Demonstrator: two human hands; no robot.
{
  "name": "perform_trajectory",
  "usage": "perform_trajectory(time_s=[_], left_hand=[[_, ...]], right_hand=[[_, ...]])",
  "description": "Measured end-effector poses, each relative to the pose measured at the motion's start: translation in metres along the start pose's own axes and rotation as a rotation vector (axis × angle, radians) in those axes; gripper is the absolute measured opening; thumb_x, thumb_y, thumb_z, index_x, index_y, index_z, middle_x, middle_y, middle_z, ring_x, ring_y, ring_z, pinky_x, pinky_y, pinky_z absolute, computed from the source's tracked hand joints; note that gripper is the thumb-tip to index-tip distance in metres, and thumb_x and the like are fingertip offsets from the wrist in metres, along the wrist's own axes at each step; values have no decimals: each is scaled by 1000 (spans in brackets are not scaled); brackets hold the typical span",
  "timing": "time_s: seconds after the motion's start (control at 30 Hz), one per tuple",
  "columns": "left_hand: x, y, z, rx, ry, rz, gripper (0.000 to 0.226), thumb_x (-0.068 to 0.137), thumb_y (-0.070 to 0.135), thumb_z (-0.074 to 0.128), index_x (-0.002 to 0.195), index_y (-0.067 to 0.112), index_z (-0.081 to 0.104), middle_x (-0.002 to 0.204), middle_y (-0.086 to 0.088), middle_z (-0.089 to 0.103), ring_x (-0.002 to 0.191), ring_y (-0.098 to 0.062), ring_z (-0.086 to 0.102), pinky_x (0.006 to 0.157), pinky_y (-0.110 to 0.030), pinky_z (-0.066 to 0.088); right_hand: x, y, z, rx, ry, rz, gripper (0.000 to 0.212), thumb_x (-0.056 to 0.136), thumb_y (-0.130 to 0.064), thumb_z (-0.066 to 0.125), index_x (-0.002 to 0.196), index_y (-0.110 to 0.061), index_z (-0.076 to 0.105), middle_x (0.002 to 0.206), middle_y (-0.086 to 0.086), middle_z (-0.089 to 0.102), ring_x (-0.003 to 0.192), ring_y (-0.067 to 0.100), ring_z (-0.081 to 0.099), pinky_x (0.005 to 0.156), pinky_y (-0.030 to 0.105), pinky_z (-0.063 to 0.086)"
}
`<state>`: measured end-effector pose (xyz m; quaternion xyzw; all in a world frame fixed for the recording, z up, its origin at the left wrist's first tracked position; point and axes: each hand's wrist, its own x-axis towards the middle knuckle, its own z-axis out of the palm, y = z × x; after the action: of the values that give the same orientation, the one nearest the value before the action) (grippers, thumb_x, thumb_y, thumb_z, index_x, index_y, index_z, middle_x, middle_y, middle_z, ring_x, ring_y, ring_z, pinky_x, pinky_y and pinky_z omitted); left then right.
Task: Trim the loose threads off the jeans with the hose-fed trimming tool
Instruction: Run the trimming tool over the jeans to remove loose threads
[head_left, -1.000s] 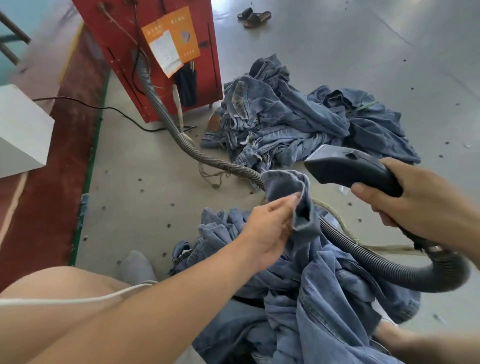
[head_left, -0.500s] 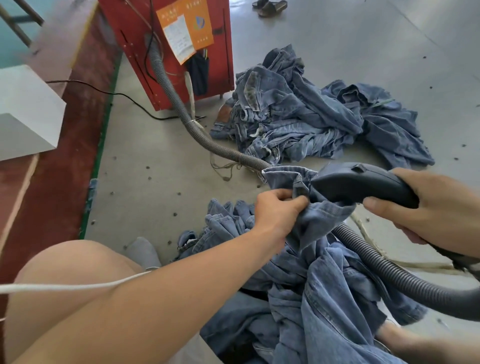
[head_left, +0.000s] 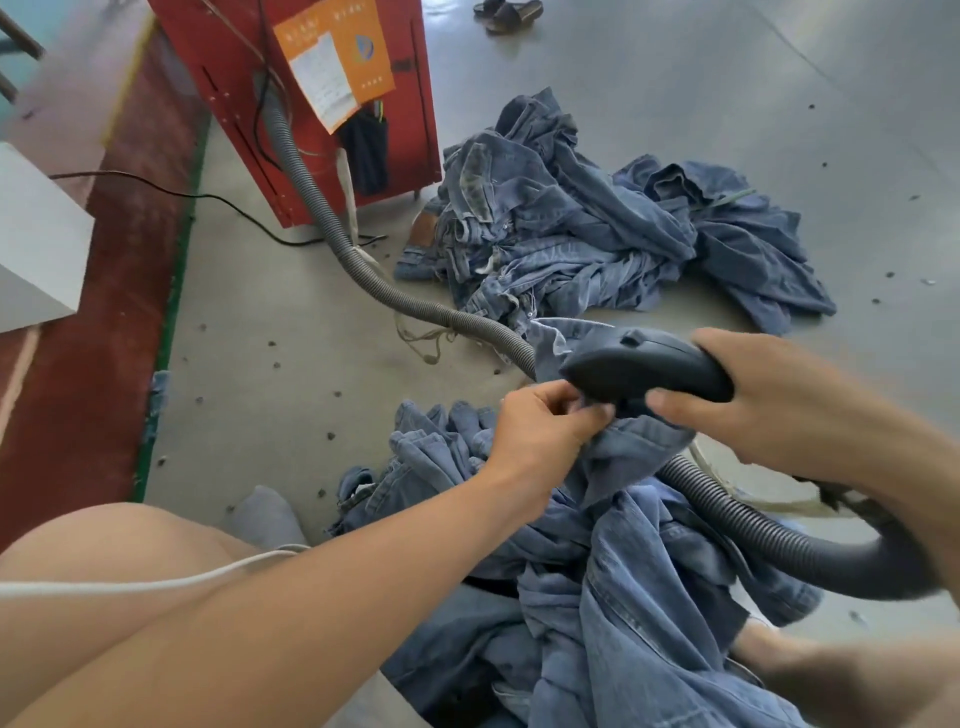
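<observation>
A pair of blue jeans (head_left: 639, 561) lies bunched in my lap and over my legs. My left hand (head_left: 540, 434) pinches a raised fold of the denim just under the tool's nose. My right hand (head_left: 769, 405) grips the dark grey trimming tool (head_left: 644, 371) by its handle, the nose pointing left and resting against the held fold. A grey ribbed hose (head_left: 769, 530) curves from the tool's back end round to the right. Another stretch of the grey ribbed hose (head_left: 332, 223) runs across the floor to the red machine (head_left: 249, 104).
A heap of other blue jeans (head_left: 597, 228) lies on the grey floor beyond the tool. A white box (head_left: 36, 244) stands at the left on a dark red strip. A black cable (head_left: 171, 189) crosses the floor. Sandals (head_left: 509, 13) lie at the far top.
The tool has come down and left onto the raised fold. My left hand has gone from flat against the denim to pinching it below the tool's nose.
</observation>
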<state>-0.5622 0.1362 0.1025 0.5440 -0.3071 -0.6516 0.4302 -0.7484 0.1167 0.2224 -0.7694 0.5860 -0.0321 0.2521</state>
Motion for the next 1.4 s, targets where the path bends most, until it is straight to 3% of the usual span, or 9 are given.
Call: perform_trajectory(time_s=[0.23, 0.37, 0.47, 0.67, 0.83, 1.0, 1.2, 1.33, 1.4], left_hand=[[9, 12, -32, -243, 184, -168, 34, 90, -20, 36, 84, 4, 59, 70, -11, 66, 66, -22, 61, 57, -31, 55], [19, 25, -57, -488, 170, -324, 21, 100, 15, 39, 107, 4, 55, 107, -18, 61, 96, -31, 57, 94, -41, 47], [18, 29, -62, -554, -32, -418, 66, 107, 54, 29, 135, -2, 49, 135, -24, 62, 122, -40, 62, 102, -53, 50], [12, 18, -55, -341, -203, -478, 102, 92, 85, 23, 143, 4, 57, 140, -21, 62, 135, -36, 56, 113, -44, 45], [1, 12, -63, -74, -327, -369, 40, 80, 34, 86, 113, 13, 77, 127, -16, 70, 109, -24, 67, 100, -39, 48], [-2, 10, -75, -39, -404, -234, 28, 90, -6, 66, 105, 13, 80, 98, -9, 75, 83, -14, 70, 69, -22, 55], [-25, 17, -67, 648, -491, 56, 38, 84, 7, 58, 59, 34, 68, 57, 16, 63, 55, 4, 55, 56, -15, 45], [-42, 2, -51, 1107, -932, 303, 33, 70, -12, 58, 75, 16, 76, 127, 0, 71, 132, -14, 50, 116, -13, 23], [-52, -7, -47, 1215, -1041, 382, 13, 78, 2, 67, 85, 8, 76, 148, -4, 57, 147, -15, 28, 114, -5, 6]], right_hand=[[15, 42, -24, 262, 302, 113, 28, 94, -49, 67, 87, -24, 55, 56, 3, 67, 40, 17, 61, 45, 33, 50], [10, 45, -24, 284, 29, -32, 16, 89, -50, 70, 91, -38, 60, 59, -2, 69, 42, 15, 61, 42, 21, 47], [18, 20, 7, 41, -159, -133, 19, 84, -55, 70, 91, -42, 59, 70, -13, 67, 58, 3, 62, 50, 16, 41], [31, 10, 23, -1, 97, -102, 29, 86, -59, 66, 95, -33, 59, 76, -14, 63, 68, 4, 57, 61, 29, 43], [26, 39, -9, 115, 133, -93, 27, 83, -58, 71, 96, -38, 59, 73, -12, 67, 55, 4, 64, 49, 18, 45], [26, 41, -1, 9, -46, -121, 25, 84, -52, 76, 95, -38, 59, 84, -29, 63, 67, -1, 63, 60, 23, 45], [34, 11, 17, 88, 65, -265, 20, 86, -54, 75, 97, -47, 60, 79, -24, 64, 76, -6, 60, 63, 15, 39], [37, 30, -8, 137, 258, -137, 28, 85, -56, 72, 106, -40, 61, 70, -12, 65, 61, -1, 64, 56, 25, 49], [36, 37, -12, 164, 249, -101, 28, 85, -57, 71, 106, -41, 60, 69, -13, 67, 53, 3, 66, 49, 20, 49]])
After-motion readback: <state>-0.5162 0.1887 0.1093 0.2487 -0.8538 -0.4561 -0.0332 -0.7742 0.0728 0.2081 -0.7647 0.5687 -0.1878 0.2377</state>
